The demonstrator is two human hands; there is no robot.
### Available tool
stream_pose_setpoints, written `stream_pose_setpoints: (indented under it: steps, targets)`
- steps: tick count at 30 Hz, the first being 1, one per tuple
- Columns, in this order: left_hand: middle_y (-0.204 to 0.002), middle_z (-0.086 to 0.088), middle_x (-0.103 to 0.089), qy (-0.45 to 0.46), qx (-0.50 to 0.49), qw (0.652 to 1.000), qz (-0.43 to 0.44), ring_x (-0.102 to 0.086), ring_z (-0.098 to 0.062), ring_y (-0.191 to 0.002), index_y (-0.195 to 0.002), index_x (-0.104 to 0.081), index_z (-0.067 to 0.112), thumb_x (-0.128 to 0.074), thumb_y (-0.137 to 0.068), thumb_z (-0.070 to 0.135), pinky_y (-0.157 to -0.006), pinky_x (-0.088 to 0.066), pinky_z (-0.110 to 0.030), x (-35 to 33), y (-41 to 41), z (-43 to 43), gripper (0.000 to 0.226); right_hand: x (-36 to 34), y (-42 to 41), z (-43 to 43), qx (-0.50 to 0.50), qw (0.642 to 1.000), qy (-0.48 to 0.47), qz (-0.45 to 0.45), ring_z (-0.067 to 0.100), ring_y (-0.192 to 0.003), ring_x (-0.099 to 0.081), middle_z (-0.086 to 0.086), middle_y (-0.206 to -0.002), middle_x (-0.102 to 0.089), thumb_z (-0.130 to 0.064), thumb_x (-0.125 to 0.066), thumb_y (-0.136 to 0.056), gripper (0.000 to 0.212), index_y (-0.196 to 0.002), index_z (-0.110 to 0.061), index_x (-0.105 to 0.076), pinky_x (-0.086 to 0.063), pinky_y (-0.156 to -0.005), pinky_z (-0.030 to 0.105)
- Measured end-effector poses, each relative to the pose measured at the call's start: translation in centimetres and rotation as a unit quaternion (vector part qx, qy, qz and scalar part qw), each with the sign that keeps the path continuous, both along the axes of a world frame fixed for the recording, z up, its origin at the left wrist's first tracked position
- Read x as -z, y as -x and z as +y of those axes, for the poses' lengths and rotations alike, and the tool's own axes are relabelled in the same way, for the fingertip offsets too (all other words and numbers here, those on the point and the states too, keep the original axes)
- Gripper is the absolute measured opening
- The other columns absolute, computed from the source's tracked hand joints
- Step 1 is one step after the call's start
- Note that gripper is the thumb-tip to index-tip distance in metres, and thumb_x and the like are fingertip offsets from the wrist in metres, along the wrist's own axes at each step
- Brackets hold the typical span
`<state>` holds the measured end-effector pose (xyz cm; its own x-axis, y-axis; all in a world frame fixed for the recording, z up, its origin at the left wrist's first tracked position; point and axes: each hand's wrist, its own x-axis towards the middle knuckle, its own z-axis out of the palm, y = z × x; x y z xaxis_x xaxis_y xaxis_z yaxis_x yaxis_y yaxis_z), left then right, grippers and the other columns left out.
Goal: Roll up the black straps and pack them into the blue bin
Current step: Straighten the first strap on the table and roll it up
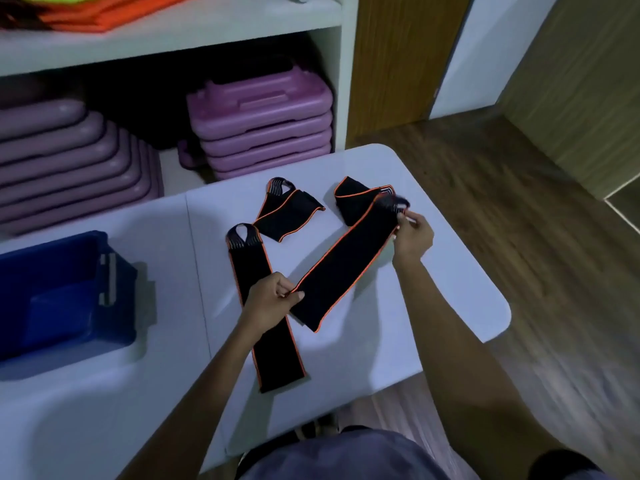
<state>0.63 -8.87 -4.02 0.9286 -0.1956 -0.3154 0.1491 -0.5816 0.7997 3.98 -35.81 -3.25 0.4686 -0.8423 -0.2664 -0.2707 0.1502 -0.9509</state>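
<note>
Black straps with orange edging lie on a white table (433, 299). I hold one strap (349, 261) stretched diagonally just above the table: my left hand (270, 301) pinches its near end and my right hand (412, 235) grips its far looped end. A second strap (263, 306) lies flat and lengthwise under my left hand. A folded strap (289, 211) rests further back, and another folded one (356, 199) lies beyond the held strap. The blue bin (114, 271) stands at the table's left, open, with nothing visible inside.
Behind the table stands a white shelf unit (341, 81) holding stacked purple plastic steps (263, 119) and, on the upper shelf, orange fabric (104, 19). Wooden floor (519, 220) runs along the table's right side. The table's right corners are rounded.
</note>
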Motion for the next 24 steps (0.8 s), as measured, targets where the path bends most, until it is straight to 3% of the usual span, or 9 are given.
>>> stream_pose_setpoints:
  steps: [2, 5, 7, 11, 16, 22, 24]
  targets:
    - [-0.084, -0.004, -0.065, 0.054, -0.050, 0.997, 0.036, -0.064, -0.014, -0.079, -0.078, -0.058, 0.015, -0.074, -0.079, 0.021, -0.064, -0.056, -0.028, -0.8, 0.9, 1.6, 0.017, -1.5, -2.0, 1.0, -0.056, 0.997, -0.007, -0.052, 0.029, -0.074, -0.068, 0.008, -0.078, -0.067, -0.013, -0.069, -0.080, 0.008, -0.078, -0.021, -0.069, -0.059, -0.073, 0.046]
    - [-0.083, -0.005, -0.066, 0.129, -0.109, 0.982, 0.081, -0.063, -0.012, -0.077, -0.080, -0.059, 0.009, -0.070, -0.082, 0.015, -0.057, -0.053, -0.018, -1.6, 2.7, 3.6, 0.013, -5.1, -4.6, 4.2, -0.167, 0.980, -0.023, -0.109, 0.011, -0.047, -0.054, 0.005, -0.066, -0.057, -0.008, -0.066, -0.085, 0.004, -0.085, -0.011, -0.064, -0.049, -0.047, 0.026]
    - [-0.077, -0.003, -0.063, 0.133, -0.125, 0.980, 0.085, -0.059, -0.012, -0.072, -0.081, -0.061, 0.008, -0.069, -0.083, 0.015, -0.058, -0.049, -0.016, -1.6, 4.0, 4.8, 0.011, -6.7, -6.0, 6.8, -0.237, 0.963, -0.042, -0.120, 0.010, -0.037, -0.046, 0.006, -0.062, -0.052, -0.008, -0.066, -0.085, 0.004, -0.088, -0.009, -0.064, -0.038, -0.039, 0.019]
    - [-0.074, -0.004, -0.062, 0.121, -0.123, 0.981, 0.087, -0.057, -0.010, -0.069, -0.084, -0.064, 0.004, -0.069, -0.083, 0.016, -0.058, -0.043, -0.007, -0.8, 6.5, 6.9, 0.012, -7.3, -8.0, 12.3, -0.352, 0.930, -0.033, -0.101, 0.008, -0.039, -0.050, 0.004, -0.063, -0.058, -0.009, -0.068, -0.084, 0.006, -0.089, -0.010, -0.065, -0.042, -0.044, 0.020]
    - [-0.065, -0.002, -0.055, 0.123, -0.106, 0.978, 0.132, -0.050, 0.001, -0.052, -0.073, -0.061, 0.007, -0.071, -0.081, 0.013, -0.053, -0.040, -0.010, 0.9, 9.1, 8.1, 0.015, -5.1, -8.1, 17.0, -0.448, 0.892, -0.040, -0.042, 0.007, -0.043, -0.049, 0.004, -0.064, -0.056, -0.008, -0.067, -0.085, 0.007, -0.086, -0.015, -0.065, -0.041, -0.043, 0.019]
    - [-0.060, 0.003, -0.054, 0.039, -0.068, 0.976, 0.201, -0.049, -0.005, -0.054, -0.062, -0.059, 0.016, -0.073, -0.079, 0.016, -0.051, -0.040, -0.013, 3.6, 11.0, 8.6, 0.022, 0.1, -6.3, 18.6, -0.506, 0.858, -0.025, 0.087, 0.005, -0.031, -0.046, 0.008, -0.058, -0.052, -0.002, -0.065, -0.086, 0.014, -0.078, -0.012, -0.061, -0.034, -0.035, 0.019]
    - [-0.059, 0.003, -0.054, 0.025, -0.063, 0.976, 0.205, -0.048, -0.003, -0.051, -0.061, -0.059, 0.016, -0.073, -0.079, 0.017, -0.050, -0.040, -0.013, 4.0, 11.3, 8.7, 0.023, 2.4, -6.0, 18.5, -0.495, 0.859, -0.009, 0.133, 0.014, -0.041, -0.055, 0.010, -0.060, -0.057, -0.005, -0.069, -0.082, 0.015, -0.073, -0.016, -0.063, -0.043, -0.040, 0.021]
